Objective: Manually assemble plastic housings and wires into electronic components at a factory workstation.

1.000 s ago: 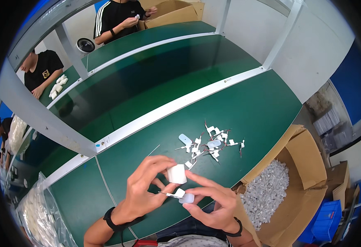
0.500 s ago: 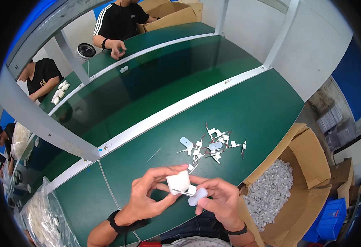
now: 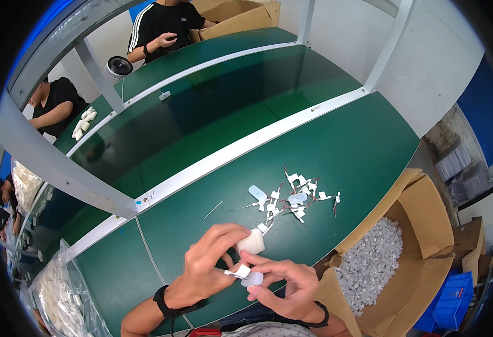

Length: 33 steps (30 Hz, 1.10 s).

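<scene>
My left hand [image 3: 206,264] is closed, with its fingers around a white, rounded plastic housing [image 3: 251,242]. Just below the housing, my right hand [image 3: 292,282] pinches a translucent oval cap [image 3: 252,279] between thumb and fingers. A small white connector piece [image 3: 242,271] with a thin metal pin lies against the cap, close to my left hand's fingers; whether it is fixed to the cap I cannot tell. Beyond the hands, several small white connectors with thin leads [image 3: 300,210] lie loosely heaped. Two pale oval caps [image 3: 256,193] lie among them.
A thin pin [image 3: 213,209] lies on the green table [image 3: 201,188]. At right stands a cardboard box [image 3: 424,216] full of small translucent parts. A plastic bag [image 3: 61,295] of white parts is at lower left. Across the white rail [image 3: 241,146] two people sit at work.
The right hand has brought the cap and connector left and nearer to me, below the housing. In the left hand the housing has turned. Across the table a person has raised a hand.
</scene>
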{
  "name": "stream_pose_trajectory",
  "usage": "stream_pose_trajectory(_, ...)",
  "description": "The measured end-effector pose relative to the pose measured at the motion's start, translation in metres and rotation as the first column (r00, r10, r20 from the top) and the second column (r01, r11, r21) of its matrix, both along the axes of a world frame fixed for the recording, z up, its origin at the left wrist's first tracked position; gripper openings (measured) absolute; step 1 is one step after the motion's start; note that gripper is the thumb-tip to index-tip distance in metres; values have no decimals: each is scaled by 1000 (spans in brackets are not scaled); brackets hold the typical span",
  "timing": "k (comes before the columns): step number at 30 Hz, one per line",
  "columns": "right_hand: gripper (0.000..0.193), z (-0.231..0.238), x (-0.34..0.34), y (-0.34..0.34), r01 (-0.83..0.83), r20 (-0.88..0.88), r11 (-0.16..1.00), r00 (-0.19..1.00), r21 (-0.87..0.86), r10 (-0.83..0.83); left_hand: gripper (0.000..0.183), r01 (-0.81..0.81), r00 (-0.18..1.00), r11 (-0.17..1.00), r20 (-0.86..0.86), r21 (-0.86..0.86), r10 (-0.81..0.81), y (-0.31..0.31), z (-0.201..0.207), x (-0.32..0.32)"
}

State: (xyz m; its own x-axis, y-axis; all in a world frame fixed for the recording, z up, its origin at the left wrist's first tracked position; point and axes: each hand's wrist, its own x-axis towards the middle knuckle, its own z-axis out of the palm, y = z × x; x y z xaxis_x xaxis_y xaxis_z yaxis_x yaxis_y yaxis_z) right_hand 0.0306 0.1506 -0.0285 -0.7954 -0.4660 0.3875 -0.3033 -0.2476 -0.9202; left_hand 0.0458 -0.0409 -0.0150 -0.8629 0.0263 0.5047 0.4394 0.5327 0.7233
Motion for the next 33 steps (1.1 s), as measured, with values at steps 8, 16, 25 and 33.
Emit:
stream_pose_trajectory(8,27,-1,-3,6,102,274,985,960,-138,-61,48,3,999,996,-36,84,0,1,-2,4)
stream_pose_trajectory(16,28,-6,3,12,86,216,988,975,-132,-55,52,33,990,999,-139,16,-31,3,0,2)
stream_pose_trajectory(25,28,-5,4,10,100,347,962,938,-254,-6,54,-44,999,999,-4,7,44,1,4,8)
stream_pose_trajectory(33,27,-9,-9,17,19,557,951,814,-309,165,47,117,990,956,39,268,-133,-2,-3,0)
